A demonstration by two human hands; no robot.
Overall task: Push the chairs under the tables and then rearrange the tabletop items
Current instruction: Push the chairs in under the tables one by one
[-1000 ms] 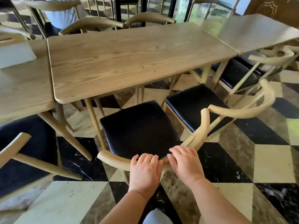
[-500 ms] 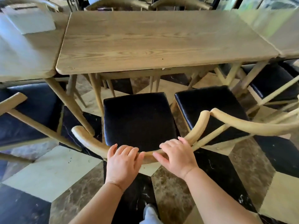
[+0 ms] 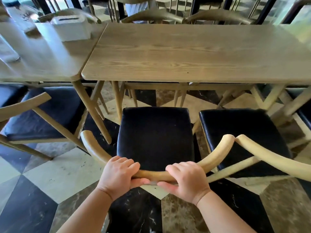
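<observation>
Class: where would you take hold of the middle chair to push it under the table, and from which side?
Grip the curved backrest rail from behind, as both hands do now: it spans the chair's rear, so pushing drives the seat straight toward the table.

my left hand (image 3: 118, 176) and right hand (image 3: 186, 179) sat close together on the chair's curved backrest (image 3: 154, 174) a second ago, nearly touching; now they are spread apart along it, fingers curled over the top and thumbs underneath. the chair's black seat (image 3: 155, 137) has squared up to the table (image 3: 185, 52) (its front edge nearer the tabletop's near edge than before). the tip of its right arm now touches the neighbouring chair (image 3: 242, 140).
</observation>
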